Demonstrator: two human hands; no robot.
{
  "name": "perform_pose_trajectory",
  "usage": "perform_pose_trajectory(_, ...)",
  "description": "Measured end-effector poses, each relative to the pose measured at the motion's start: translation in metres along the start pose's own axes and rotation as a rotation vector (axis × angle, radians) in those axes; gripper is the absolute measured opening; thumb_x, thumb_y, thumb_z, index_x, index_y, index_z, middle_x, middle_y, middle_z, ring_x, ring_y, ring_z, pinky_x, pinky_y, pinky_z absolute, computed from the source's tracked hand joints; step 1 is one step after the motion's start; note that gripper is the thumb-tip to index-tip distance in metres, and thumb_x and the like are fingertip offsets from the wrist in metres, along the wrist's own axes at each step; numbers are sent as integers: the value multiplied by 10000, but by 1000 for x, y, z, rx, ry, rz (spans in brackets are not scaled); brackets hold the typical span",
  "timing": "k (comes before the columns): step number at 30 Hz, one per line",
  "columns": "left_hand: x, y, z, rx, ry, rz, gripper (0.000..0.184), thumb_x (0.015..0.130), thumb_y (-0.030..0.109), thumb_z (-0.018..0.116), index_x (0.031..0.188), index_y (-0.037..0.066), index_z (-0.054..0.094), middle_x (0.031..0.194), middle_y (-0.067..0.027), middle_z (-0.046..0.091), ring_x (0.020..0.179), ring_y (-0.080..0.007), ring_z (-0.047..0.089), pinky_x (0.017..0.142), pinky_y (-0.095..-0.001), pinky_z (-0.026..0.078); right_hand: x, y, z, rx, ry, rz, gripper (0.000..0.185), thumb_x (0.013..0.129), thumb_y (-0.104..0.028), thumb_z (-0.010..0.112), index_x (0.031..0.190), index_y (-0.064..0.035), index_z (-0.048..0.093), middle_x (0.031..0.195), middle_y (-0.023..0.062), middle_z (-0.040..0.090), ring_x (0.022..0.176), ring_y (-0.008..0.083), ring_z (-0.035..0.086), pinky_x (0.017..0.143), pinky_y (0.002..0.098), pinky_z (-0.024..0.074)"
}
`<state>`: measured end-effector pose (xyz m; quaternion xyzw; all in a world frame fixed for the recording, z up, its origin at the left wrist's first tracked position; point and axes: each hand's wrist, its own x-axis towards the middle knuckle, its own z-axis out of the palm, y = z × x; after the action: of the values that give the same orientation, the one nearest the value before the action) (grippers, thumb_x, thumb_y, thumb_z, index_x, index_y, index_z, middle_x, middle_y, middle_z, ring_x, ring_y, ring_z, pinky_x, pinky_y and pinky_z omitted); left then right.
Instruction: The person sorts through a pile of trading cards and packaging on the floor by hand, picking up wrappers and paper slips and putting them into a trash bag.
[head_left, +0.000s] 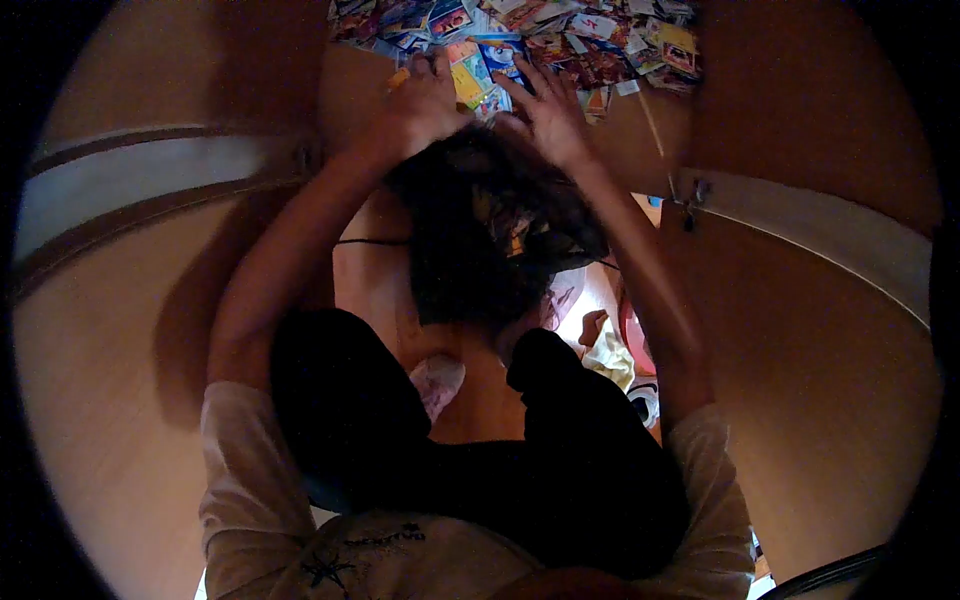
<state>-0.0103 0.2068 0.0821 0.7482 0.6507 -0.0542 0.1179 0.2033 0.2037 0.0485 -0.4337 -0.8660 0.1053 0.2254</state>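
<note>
Several colourful trading cards (pixel 468 72) lie in a loose pile on the wooden surface, between and beyond my hands. My left hand (pixel 425 108) is at the near left side of the pile, its fingers a little bent and slightly blurred over the cards. My right hand (pixel 548 112) reaches in from the other side, fingers spread and fingertips at the cards. Just below both hands hangs a dark, thin bag (pixel 460 235) over my lap area, with some colourful pieces showing in it. Its upper edge lies close under my wrists; whether my thumbs touch it I cannot tell.
Wooden panels (pixel 140 330) flank me on the left and right. A thin stick with a pale tag (pixel 650 130) lies on the surface at right. Below are my legs, a foot (pixel 437 385) on the floor, and pale cloth (pixel 608 358) beside a red object (pixel 635 335).
</note>
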Motion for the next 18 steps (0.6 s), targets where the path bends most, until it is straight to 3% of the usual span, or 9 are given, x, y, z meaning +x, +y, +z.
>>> perform_pose_trajectory(2, -5, 14, -5, -40, 73, 67, 1012, 772, 395, 691, 1454, -37, 81, 1421, -396, 202, 1199, -493, 457, 988, -456, 422, 0, 11, -7, -62, 54, -6, 539, 850, -336, 631, 1356, -255, 463, 1415, 113, 404, 1288, 346, 386, 1029, 519, 338)
perform_pose_trajectory(5, -18, 45, -32, 9, -10, 22, 981, 767, 307, 723, 1460, -6, 102, 1410, -394, 216, 1162, -486, 487, 940, -460, 461, 2, 34, -13, -133, 75, 70, 482, 860, -336, 612, 1321, -248, 503, 1374, 115, 444, 1248, 335, 425, 996, 504, 381)
perform_pose_trajectory(9, -25, 58, -41, 24, 36, 31, 872, 773, 247, 718, 1442, 50, 195, 1367, -295, 305, 1032, -447, 562, 852, -475, 501, 8, 42, -18, -146, 119, 143, 414, 869, -322, 589, 1270, -224, 550, 1314, 95, 497, 1189, 300, 476, 951, 443, 430)
perform_pose_trajectory(11, -28, 54, -36, -22, 97, 16, 825, 775, 232, 714, 1430, 75, 237, 1344, -257, 334, 989, -437, 580, 830, -483, 506, 11, 27, -28, -235, 92, 122, 356, 851, -250, 614, 1197, -166, 592, 1227, 85, 551, 1100, 275, 534, 912, 390, 461)
perform_pose_trajectory(12, -31, 53, -35, -15, 109, -2, 764, 776, 218, 706, 1398, 86, 282, 1325, -227, 352, 983, -429, 582, 814, -487, 509, 7, 19, -39, -241, 96, 118, 356, 851, -250, 614, 1197, -166, 592, 1227, 85, 551, 1100, 275, 534, 912, 390, 461)
perform_pose_trajectory(15, -35, 45, -32, -36, 143, -7, 656, 779, 206, 692, 1330, 97, 354, 1306, -191, 370, 974, -421, 586, 797, -494, 511, -7, 0, -63, 143, 203, 133, 286, 863, -215, 584, 1097, -51, 593, 1139, 157, 577, 1069, 355, 541, 968, 484, 401)
perform_pose_trajectory(18, -22, 41, -41, -64, 136, -4, 571, 780, 207, 676, 1267, 97, 399, 1296, -181, 382, 984, -414, 584, 793, -493, 513, -10, 15, -88, 205, 376, 224, 348, 859, -202, 585, 1177, -67, 551, 1212, 178, 531, 1129, 372, 495, 1003, 487, 358)
